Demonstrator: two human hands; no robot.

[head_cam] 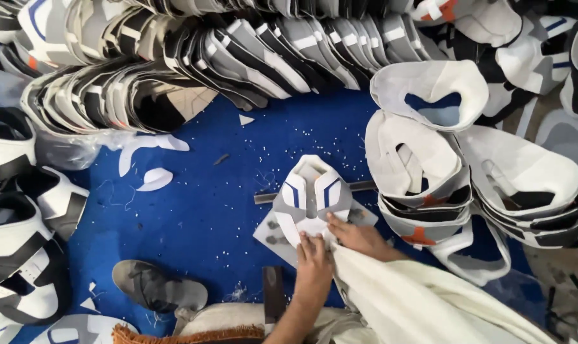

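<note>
A flat, smooth shoe upper (310, 199) in white and grey with blue stripes lies on a grey board (268, 233) over blue floor covering (199, 210). Curved stacks of similar uppers (238, 51) fan across the far side, more stacks (422, 172) right, a sandal (158, 286) near left. Both hands, left (314, 262) and right (359, 236), press flat with fingers spread on the upper's near edge.

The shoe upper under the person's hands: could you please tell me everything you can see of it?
The shoe upper is a flat, cut piece, white and grey with two dark blue stripes beside an open middle slot. It looks like synthetic leather. It lies on a grey board on the blue floor covering, toe end away from the person. The left hand and right hand press its near edge.
</note>
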